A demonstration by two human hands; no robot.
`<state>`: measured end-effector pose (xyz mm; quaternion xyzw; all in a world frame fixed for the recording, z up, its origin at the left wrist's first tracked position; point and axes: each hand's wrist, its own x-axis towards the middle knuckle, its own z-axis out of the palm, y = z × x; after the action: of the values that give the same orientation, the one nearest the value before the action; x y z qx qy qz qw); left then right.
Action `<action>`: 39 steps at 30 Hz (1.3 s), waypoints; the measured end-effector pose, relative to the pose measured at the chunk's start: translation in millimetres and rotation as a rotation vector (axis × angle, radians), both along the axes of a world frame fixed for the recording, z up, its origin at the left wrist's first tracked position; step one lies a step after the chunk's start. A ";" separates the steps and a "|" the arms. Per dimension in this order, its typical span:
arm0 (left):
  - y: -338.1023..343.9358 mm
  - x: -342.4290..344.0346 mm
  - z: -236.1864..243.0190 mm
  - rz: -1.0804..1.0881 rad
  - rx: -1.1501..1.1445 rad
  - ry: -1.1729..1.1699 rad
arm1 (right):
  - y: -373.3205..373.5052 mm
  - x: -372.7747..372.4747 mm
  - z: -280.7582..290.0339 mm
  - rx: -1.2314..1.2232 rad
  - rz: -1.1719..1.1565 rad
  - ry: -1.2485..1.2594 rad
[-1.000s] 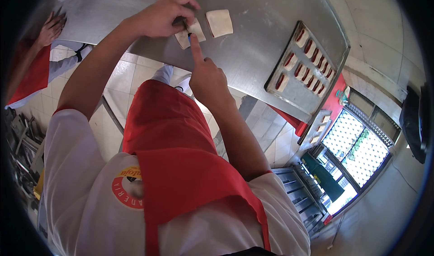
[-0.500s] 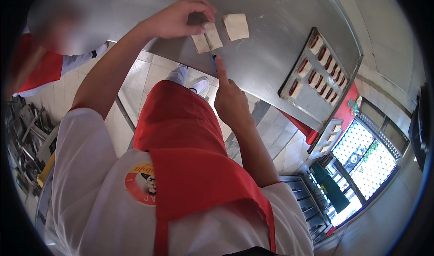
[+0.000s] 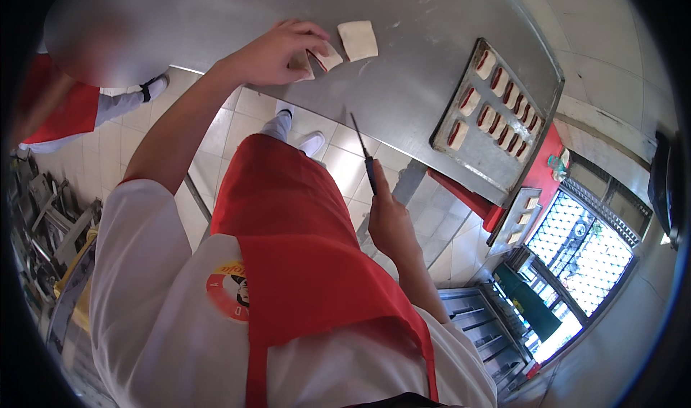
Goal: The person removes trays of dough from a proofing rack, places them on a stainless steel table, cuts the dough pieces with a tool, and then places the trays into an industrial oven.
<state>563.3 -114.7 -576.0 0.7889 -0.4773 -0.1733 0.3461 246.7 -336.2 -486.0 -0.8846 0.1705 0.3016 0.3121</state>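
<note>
On the metal table, my left hand (image 3: pixel 277 54) curls over a pale dough pastry cut in two, fingers and thumb closed around it. A strip of red filling shows along the cut edge of its right half (image 3: pixel 331 59); the left half is mostly hidden under my hand. Just right of it lies an uncut square of dough (image 3: pixel 358 41). My right hand (image 3: pixel 392 224) grips a knife (image 3: pixel 370 167) by its dark handle, off the table's near edge. The thin blade points up toward the tabletop, apart from the dough.
A metal baking tray (image 3: pixel 471 164) at the table's right holds several filled dough pieces. Beyond it, lower down, sits another tray (image 3: pixel 512 221) with pastries. A co-worker in a red apron (image 3: pixel 61 102) stands at the left. Metal racks (image 3: pixel 479 321) are at lower right.
My right hand has drawn the knife back from the dough, down and to the right. My left hand has closed over the cut pastry, and its halves now sit apart, showing red filling.
</note>
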 end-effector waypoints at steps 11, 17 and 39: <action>29.3 -13.5 19.1 0.222 -0.040 0.093 | 27.0 78.9 -39.7 0.348 -0.369 -0.438; 48.0 -28.9 6.0 0.265 -0.018 0.131 | 63.3 147.8 -97.8 0.400 -0.296 -0.524; 48.2 -46.6 -30.4 0.569 0.041 -0.256 | 84.4 182.5 -99.0 0.953 -0.625 -0.222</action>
<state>516.7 -66.4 -606.4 0.9131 -0.2733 0.0215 0.3017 429.2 -251.8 -584.9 -0.5806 0.2351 0.1440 0.7661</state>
